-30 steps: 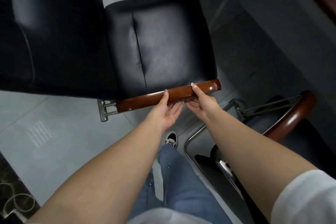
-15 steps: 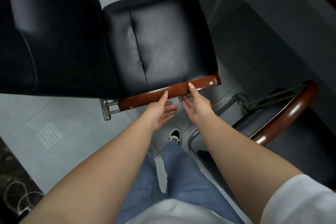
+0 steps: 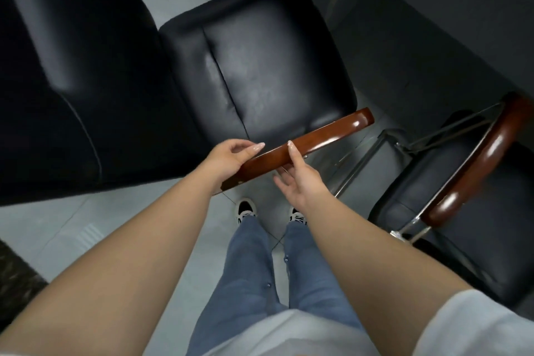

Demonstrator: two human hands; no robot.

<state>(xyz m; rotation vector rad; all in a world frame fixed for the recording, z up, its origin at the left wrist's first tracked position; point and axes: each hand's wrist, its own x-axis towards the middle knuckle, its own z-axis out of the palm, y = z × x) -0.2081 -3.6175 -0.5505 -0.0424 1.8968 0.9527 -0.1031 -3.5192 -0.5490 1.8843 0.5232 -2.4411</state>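
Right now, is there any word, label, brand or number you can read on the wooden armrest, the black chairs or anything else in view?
None: no readable text anywhere in view.
The wooden armrest, touched by the left hand and right hand: bare varnish, no label.
The black seat: plain.
The shoes: black and white, too small to show a brand.
The pale stripes on the floor: marks, not letters.

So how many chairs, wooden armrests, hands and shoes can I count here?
Chairs: 2, near chair, right chair
Armrests: 2, near armrest, right armrest
Hands: 2, left hand, right hand
Shoes: 2, left shoe, right shoe
Total: 8
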